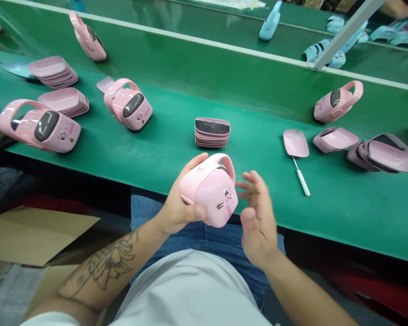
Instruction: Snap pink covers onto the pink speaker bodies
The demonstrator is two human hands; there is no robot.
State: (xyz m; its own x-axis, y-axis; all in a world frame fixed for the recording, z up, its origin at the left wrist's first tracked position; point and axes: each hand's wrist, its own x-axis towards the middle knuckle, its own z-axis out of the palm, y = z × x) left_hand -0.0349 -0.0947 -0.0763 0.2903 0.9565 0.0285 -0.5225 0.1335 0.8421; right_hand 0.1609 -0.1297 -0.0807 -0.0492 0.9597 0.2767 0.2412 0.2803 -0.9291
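Observation:
My left hand (183, 203) is wrapped round a pink plastic case with a looped handle (209, 192), which is tilted so that its printed cartoon side faces up. My right hand (258, 217) hovers just right of the case, apart from it, its fingers spread and slightly blurred. Beyond the case, a stack of pink panels (212, 138) with a dark top piece sits on the green table. To the right lies a screwdriver with a white handle (303, 182), its shaft tip by a single pink panel (296, 143).
Pink handled cases (134, 106) stand at the left, near stacks of pink panels (64, 100). More panel stacks (381, 154) and another case (336, 102) are at the right. A green ledge (204, 74) with a pale rail runs along the back; blue parts (271, 22) lie beyond it.

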